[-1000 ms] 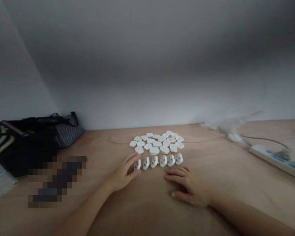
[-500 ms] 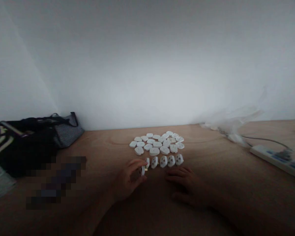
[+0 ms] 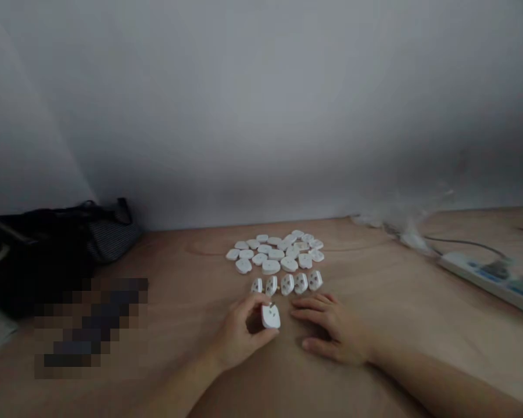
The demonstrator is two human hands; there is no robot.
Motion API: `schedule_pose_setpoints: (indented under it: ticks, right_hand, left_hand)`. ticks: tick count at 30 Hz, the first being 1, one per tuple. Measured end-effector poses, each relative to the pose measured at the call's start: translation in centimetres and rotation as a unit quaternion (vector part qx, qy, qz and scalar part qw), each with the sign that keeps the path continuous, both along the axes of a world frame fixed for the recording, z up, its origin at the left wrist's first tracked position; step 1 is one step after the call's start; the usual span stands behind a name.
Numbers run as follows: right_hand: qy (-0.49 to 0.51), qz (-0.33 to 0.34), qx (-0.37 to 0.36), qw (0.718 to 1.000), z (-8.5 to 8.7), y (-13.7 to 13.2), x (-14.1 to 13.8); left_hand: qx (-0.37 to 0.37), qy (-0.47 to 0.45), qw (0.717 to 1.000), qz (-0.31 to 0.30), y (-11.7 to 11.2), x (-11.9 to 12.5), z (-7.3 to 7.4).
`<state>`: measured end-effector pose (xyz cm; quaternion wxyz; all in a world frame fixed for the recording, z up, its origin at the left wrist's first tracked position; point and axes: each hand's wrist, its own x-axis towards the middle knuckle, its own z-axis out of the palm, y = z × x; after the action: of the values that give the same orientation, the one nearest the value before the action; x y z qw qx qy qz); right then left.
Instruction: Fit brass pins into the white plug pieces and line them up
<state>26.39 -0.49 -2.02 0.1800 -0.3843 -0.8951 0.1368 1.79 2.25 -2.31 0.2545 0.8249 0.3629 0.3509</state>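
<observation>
My left hand pinches a small white plug piece just above the wooden table, its flat face turned toward me. My right hand lies palm down on the table just right of it, fingers loosely spread, holding nothing. Beyond both hands stands a short row of white plug pieces on edge. Behind that row lies a cluster of several more white pieces, flat on the wood.
A dark bag rests at the left against the wall. A blurred dark object lies on the table in front of it. A white power strip with a cable and a crumpled clear plastic wrapper are at the right.
My left hand took the leftmost piece out of the standing row and drew it back toward me. The right hand stayed flat on the table.
</observation>
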Motion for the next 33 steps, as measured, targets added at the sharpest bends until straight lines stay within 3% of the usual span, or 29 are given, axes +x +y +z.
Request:
schedule_pose_setpoints:
  ticks: [8, 22, 29, 33]
  right_hand:
    - [-0.001, -0.002, 0.002, 1.0, -0.2, 0.1, 0.0]
    - [-0.005, -0.006, -0.003, 1.0, 0.0, 0.0, 0.0]
    - [-0.003, -0.002, -0.011, 1.0, 0.1, -0.1, 0.0]
    - [-0.002, -0.003, -0.009, 1.0, -0.2, 0.1, 0.1]
  left_hand:
    - [0.036, 0.057, 0.998, -0.012, -0.3, 0.0, 0.8]
    - [0.064, 0.041, 0.997, -0.015, -0.3, -0.2, 0.4]
    - [-0.014, -0.129, 0.99, 0.049, 1.5, -1.7, -0.3]
    - [-0.039, -0.094, 0.989, 0.104, 3.4, -4.0, 0.1]
